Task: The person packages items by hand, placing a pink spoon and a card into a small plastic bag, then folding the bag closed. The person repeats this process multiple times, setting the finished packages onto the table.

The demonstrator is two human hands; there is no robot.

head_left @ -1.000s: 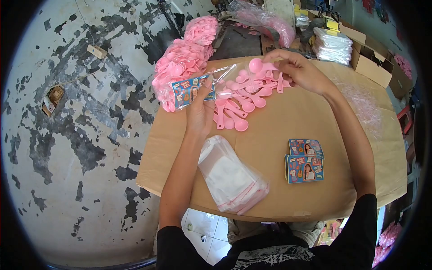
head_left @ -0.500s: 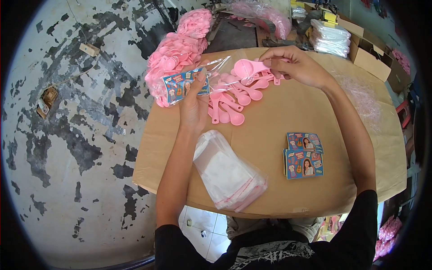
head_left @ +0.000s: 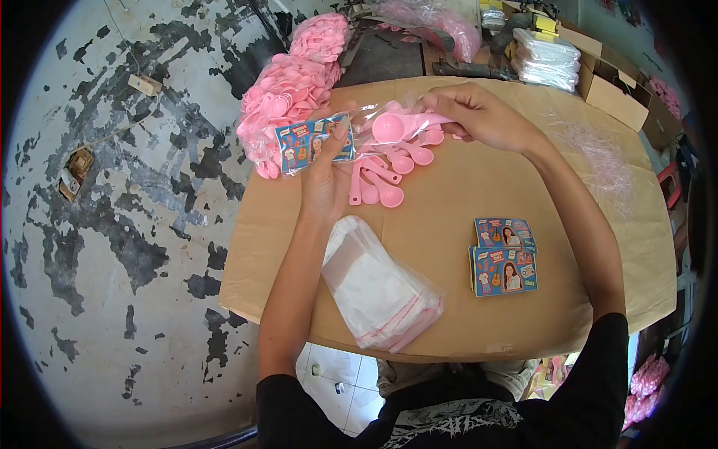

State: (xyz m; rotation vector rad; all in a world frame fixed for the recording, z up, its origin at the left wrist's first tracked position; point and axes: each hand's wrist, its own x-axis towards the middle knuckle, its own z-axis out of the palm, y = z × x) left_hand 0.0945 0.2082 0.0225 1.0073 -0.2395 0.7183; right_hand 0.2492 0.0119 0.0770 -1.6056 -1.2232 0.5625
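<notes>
My left hand [head_left: 326, 161] is closed on a clear plastic bag with a blue printed card [head_left: 294, 147] inside, above the table's left part. Between thumb and fingers, my right hand [head_left: 479, 116] pinches the handle of a pink spoon [head_left: 389, 128], whose bowl is at the bag's mouth. Under the bag lies a pile of pink spoons [head_left: 390, 194]. A stack of clear bags [head_left: 374, 284] rests nearer to me, and two stacks of blue cards [head_left: 505, 271] sit to the right.
Bags full of pink spoons [head_left: 280, 101] stand at the back left of the cardboard-covered table [head_left: 449, 322]. Pink strands [head_left: 598, 161] lie at the right. Wrapped packs [head_left: 546, 63] and an open cardboard box [head_left: 615, 97] are at the back right.
My right hand has moved slightly left with the pink spoon, whose bowl is now closer to the card bag. My left hand has shifted slightly right.
</notes>
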